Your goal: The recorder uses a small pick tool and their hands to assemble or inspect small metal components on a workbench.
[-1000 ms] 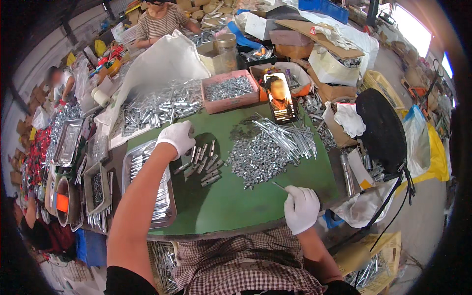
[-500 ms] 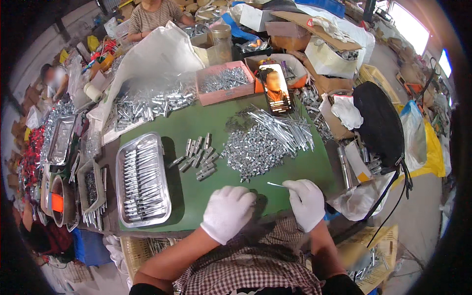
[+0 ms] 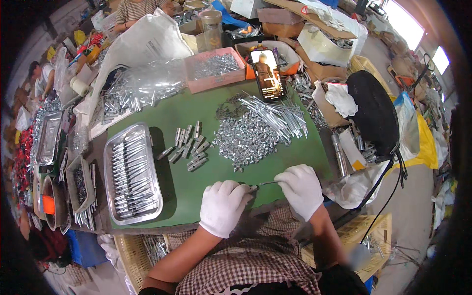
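Note:
My left hand (image 3: 222,207), in a white glove, is closed on a short metal sleeve (image 3: 253,188), of which only one end shows. To its right, my gloved right hand (image 3: 301,191) pinches a thin metal rod (image 3: 268,183). The rod points left, its tip close to the sleeve's end; I cannot tell whether they touch. Beyond my hands lies a heap of small silvery metal pieces (image 3: 243,142), with a bundle of thin rods (image 3: 280,118) behind it. Several thick metal sleeves (image 3: 187,142) lie to the left. A metal tray (image 3: 158,199) holds rows of rods with sleeves on them.
A lit phone (image 3: 267,73) leans at the back of the green mat (image 3: 184,194). Beside it stands a pink box (image 3: 216,81) of metal parts. A black bag (image 3: 373,118) and a cardboard box (image 3: 330,110) are on the right. Another person (image 3: 140,12) sits across the table.
My right hand has shifted slightly left and up with the rod, bringing it to my left hand. A sleeve's end now shows at my left fingers. The whole view has shifted a little.

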Demonstrator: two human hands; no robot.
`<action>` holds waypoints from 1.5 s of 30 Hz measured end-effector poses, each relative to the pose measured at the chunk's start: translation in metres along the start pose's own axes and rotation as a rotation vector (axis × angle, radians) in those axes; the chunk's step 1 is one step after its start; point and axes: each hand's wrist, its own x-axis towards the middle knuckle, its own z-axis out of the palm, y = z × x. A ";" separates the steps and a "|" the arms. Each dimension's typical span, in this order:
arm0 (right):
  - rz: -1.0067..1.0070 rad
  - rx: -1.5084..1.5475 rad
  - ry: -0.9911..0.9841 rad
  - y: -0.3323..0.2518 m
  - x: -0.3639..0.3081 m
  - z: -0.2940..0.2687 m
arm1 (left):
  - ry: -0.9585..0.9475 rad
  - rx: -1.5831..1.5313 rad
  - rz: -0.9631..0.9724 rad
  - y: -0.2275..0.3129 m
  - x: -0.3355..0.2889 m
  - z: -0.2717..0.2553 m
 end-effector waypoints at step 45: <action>0.003 0.049 -0.026 -0.002 0.011 0.012 | -0.034 0.046 -0.070 0.003 0.003 0.004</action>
